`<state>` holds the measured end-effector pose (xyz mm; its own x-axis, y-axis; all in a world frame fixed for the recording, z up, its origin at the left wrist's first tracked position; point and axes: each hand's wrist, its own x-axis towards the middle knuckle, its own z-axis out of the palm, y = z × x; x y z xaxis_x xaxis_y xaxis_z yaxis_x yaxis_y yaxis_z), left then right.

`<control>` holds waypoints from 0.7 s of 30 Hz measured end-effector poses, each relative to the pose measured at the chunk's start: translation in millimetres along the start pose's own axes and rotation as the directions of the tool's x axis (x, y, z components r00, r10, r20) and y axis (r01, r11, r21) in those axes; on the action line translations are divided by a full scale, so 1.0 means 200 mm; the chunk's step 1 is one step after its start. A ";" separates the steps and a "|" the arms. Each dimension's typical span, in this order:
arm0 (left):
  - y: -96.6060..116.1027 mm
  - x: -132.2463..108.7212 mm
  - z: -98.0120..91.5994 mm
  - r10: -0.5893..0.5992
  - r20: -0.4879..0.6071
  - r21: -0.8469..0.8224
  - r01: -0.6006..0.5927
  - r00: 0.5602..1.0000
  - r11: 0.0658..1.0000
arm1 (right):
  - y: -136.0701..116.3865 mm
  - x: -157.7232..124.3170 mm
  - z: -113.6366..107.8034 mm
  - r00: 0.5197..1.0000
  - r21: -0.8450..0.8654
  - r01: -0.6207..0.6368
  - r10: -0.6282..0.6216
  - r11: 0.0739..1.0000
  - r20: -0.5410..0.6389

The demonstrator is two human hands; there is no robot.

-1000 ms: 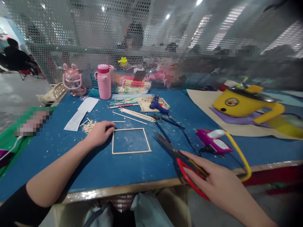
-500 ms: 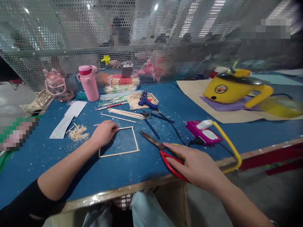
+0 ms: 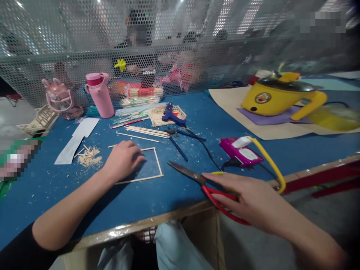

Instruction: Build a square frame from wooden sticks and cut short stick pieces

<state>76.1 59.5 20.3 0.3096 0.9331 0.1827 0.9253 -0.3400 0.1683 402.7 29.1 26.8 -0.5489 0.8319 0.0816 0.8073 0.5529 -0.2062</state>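
My right hand grips a pair of scissors with red handles by its loops. Its blades are nearly together and point left over the table, right of a rectangular frame of thin wooden sticks. My left hand lies over the left part of that frame, fingers curled and covering its left side; whatever is under or between the fingertips is hidden. Beyond the frame, a bundle of thin sticks lies beside blue-handled pliers. A heap of short stick offcuts is left of my left hand.
A blue hot glue gun rests on a small wooden stick piece. On the right are a purple device with a yellow strap and a yellow pot. A pink bottle and white paper strips are at left.
My right hand and the scissors have shifted right and slightly down. My left hand has moved a little toward me over the frame, its thumb lower. The whole view has shifted slightly.
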 end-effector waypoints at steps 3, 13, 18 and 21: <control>0.12 -0.06 -0.04 0.119 0.155 -0.031 -0.115 0.981 0.993 | 0.00 -0.09 0.00 0.999 0.060 0.034 -0.034 0.998 -0.002; 0.15 -0.09 0.02 0.130 0.223 -0.085 -0.114 0.966 0.990 | -0.11 -0.13 0.04 0.996 0.083 0.087 -0.084 0.993 -0.040; 0.16 -0.10 0.02 0.125 0.210 -0.112 -0.103 0.970 0.988 | -0.13 -0.11 0.07 0.994 0.052 0.095 -0.092 0.994 -0.055; 0.15 -0.10 0.02 0.133 0.199 -0.121 -0.110 0.971 0.987 | -0.13 -0.10 0.11 0.991 0.057 0.102 -0.097 0.993 -0.089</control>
<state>99.2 30.2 17.0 0.4670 0.8842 0.0065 0.8522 -0.4520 0.2635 387.5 -3.1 8.5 -0.6031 0.7752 0.1879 0.7333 0.6316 -0.2517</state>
